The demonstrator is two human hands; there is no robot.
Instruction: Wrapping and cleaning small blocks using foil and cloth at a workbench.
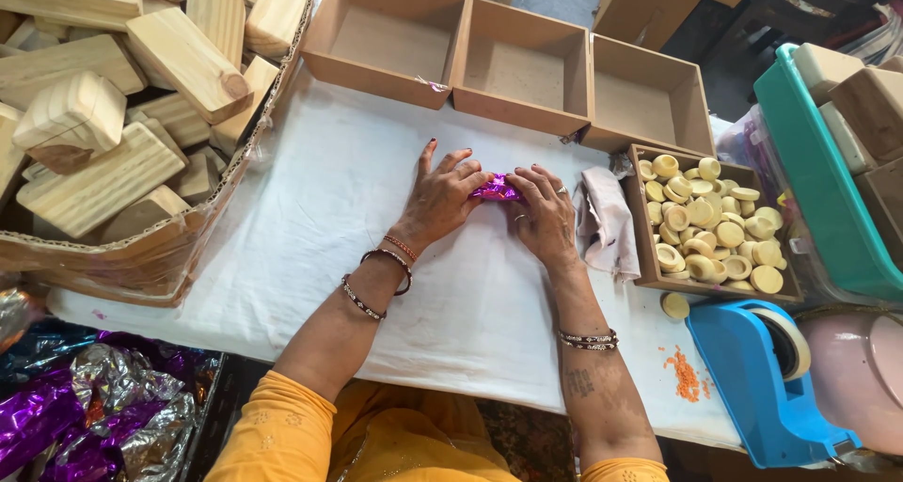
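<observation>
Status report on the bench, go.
Left hand and right hand both pressed on the purple foil piece, fingers closed round it. Piece on the white cloth. Nothing blocking; grey rag beside right hand.

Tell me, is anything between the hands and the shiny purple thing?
No, nothing visible is. The left hand and the right hand both press straight on the purple foil piece, one on each side, on the white cloth. The crumpled rag lies off to the right, beside the right hand.
</observation>
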